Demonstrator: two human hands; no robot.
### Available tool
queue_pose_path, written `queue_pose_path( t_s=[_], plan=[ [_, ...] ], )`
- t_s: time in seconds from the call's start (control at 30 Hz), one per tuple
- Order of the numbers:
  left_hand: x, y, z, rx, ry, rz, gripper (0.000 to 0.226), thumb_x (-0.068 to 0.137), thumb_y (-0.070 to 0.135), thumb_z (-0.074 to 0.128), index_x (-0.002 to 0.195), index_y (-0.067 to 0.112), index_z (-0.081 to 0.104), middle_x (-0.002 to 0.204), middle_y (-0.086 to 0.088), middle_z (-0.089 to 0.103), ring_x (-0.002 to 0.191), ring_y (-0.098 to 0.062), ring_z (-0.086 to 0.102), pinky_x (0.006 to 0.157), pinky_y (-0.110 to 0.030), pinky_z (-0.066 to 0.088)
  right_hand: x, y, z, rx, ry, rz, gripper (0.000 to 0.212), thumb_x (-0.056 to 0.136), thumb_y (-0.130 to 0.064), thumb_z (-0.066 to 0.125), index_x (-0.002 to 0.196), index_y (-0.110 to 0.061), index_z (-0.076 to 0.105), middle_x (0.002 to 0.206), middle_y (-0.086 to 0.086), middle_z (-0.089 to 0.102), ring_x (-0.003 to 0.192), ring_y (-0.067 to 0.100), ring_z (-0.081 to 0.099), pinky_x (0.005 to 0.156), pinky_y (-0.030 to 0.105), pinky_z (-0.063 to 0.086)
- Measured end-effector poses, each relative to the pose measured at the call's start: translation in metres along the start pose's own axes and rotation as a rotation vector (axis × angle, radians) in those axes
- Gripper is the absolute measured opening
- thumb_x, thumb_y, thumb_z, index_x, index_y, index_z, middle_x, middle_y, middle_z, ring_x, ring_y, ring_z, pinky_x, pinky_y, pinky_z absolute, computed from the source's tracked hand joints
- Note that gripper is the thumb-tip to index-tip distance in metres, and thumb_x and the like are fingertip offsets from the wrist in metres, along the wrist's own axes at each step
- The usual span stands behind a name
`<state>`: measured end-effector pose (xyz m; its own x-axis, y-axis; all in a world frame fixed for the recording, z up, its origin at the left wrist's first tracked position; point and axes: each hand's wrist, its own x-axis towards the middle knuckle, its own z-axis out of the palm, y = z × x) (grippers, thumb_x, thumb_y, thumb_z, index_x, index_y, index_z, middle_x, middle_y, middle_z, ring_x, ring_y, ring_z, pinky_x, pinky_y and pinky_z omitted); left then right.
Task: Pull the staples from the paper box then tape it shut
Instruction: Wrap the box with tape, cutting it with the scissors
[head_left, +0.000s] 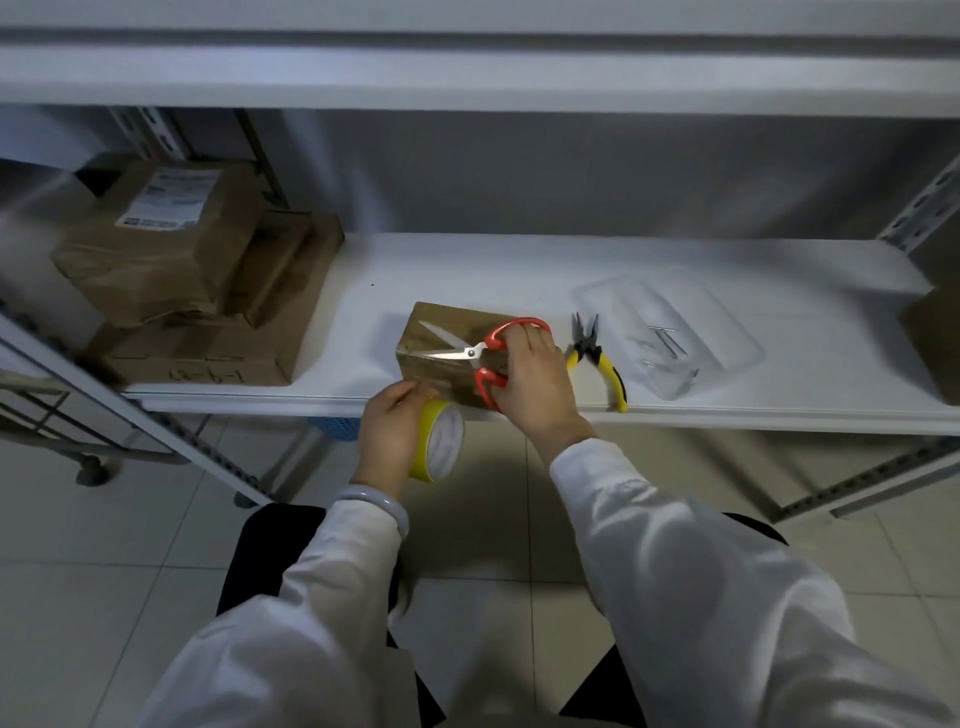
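While the left grip is curled round a yellow tape roll held just below the front edge of the white shelf, the right grip is clamped on the red handles of the scissors, their blades parted over the paper box. That small brown box sits on the shelf, directly under the right grip and just beyond the left.

Staple-pulling looks finished to me. Yellow-handled pliers lie idle just right of the right grip, and thin metal pieces, likely the staples, rest in a clear tray farther right. Taping seems well under way; cutting the strip free and pressing it down is probably what remains.

The box's flaps lie closed and its top has a glossy sheen, as if tape already covers it.
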<state>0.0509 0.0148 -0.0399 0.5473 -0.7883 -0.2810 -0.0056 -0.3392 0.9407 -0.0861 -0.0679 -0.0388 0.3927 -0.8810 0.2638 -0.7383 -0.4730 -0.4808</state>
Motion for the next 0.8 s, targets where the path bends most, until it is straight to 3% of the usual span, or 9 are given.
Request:
queue_pose_path(
  t_s=[0.07,0.17,0.27,0.4,0.53,0.7,0.8],
  plan=[
    [-0.004,0.006,0.001,0.053,0.044,0.098,0.018,0.089,0.016,0.057,0.077,0.023,0.068,0.107,0.005,0.063,0.107,-0.023,0.057,0.102,-0.035,0.040,0.000,-0.002,-0.003,0.378,0.072,0.154,0.030,0.080,-0.019,0.070,0.103,-0.012,0.052,0.102,0.006,0.056,0.099,0.022,0.055,0.086,0.033,0.047],
    [-0.005,0.011,0.000,0.242,0.056,0.179,0.017,0.091,0.025,0.056,0.093,0.016,0.071,0.147,0.014,0.039,0.123,-0.013,0.047,0.100,-0.025,0.031,0.000,-0.003,-0.011,0.736,0.214,0.457,0.043,0.078,-0.025,0.076,0.110,-0.017,0.049,0.100,-0.002,0.055,0.095,0.015,0.055,0.083,0.023,0.045],
    [0.001,0.012,-0.003,0.381,0.051,0.253,0.023,0.093,0.029,0.052,0.097,0.015,0.070,0.152,0.015,0.029,0.128,-0.018,0.045,0.098,-0.022,0.029,0.002,-0.004,-0.017,0.859,0.056,0.660,0.065,0.079,-0.026,0.075,0.133,-0.016,0.040,0.108,-0.006,0.047,0.099,0.009,0.045,0.087,0.021,0.037],
    [0.000,0.013,0.000,0.502,-0.024,0.327,0.024,0.094,0.026,0.051,0.100,0.013,0.070,0.150,0.016,0.033,0.126,-0.018,0.048,0.091,-0.019,0.031,0.005,0.000,-0.013,0.979,-0.067,0.748,0.048,0.082,-0.020,0.072,0.122,-0.011,0.046,0.107,-0.001,0.056,0.111,0.022,0.056,0.088,0.025,0.041],
    [0.001,0.009,0.001,0.569,-0.034,0.333,0.024,0.094,0.026,0.050,0.100,0.014,0.070,0.151,0.015,0.030,0.126,-0.017,0.048,0.091,-0.019,0.031,0.012,0.000,-0.011,1.026,-0.002,0.779,0.063,0.085,-0.021,0.068,0.139,-0.010,0.037,0.123,0.001,0.054,0.108,0.014,0.052,0.086,0.023,0.039],
    [-0.002,0.009,0.000,0.539,-0.039,0.320,0.023,0.094,0.025,0.051,0.102,0.014,0.070,0.150,0.015,0.032,0.129,-0.016,0.046,0.101,-0.024,0.033,0.030,-0.001,-0.012,1.117,0.052,0.859,0.052,0.088,-0.029,0.065,0.132,-0.014,0.042,0.104,-0.005,0.051,0.103,0.017,0.050,0.093,0.029,0.043],
    [-0.002,0.004,-0.002,0.529,-0.061,0.327,0.025,0.094,0.026,0.049,0.104,0.015,0.070,0.150,0.016,0.032,0.128,-0.018,0.046,0.106,-0.030,0.035,0.036,0.000,-0.007,1.072,0.077,0.928,0.043,0.088,-0.026,0.064,0.124,-0.011,0.049,0.093,-0.003,0.054,0.093,0.018,0.053,0.085,0.030,0.047]
  ],
)
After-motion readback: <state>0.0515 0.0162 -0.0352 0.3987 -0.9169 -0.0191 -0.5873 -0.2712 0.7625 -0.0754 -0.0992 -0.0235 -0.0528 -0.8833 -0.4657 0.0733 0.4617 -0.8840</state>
